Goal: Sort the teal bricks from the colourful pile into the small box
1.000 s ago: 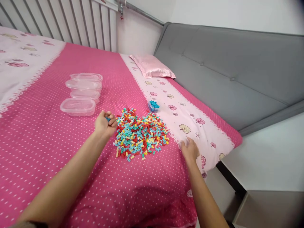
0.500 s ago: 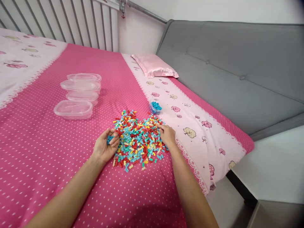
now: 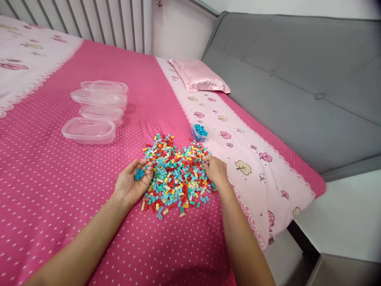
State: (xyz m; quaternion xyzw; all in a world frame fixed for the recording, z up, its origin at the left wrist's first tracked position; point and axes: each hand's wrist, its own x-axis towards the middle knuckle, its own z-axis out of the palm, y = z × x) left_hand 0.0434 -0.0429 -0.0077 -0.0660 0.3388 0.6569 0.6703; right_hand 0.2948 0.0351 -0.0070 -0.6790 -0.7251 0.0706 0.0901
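A wide heap of small building bricks in red, yellow, light blue, green and cream lies on the pink dotted bedsheet. At its left edge my left hand is cupped palm up, fingers curled round several blue bricks. My right hand rests at the right edge of the heap, back upward, with thumb and fingers pinched at the bricks. Whatever lies between those fingertips is too small to make out. Just beyond the heap stands a small clear tub with blue bricks in it.
Several clear plastic containers with lids stand in a row to the left of the heap. A pink satin pillow lies farther back. The grey padded headboard runs along the right, and a white slatted rail is behind.
The view has tilted down and shifted slightly. My left hand has loosened a little, showing more of its blue bricks. My right hand stays at the heap's right edge.
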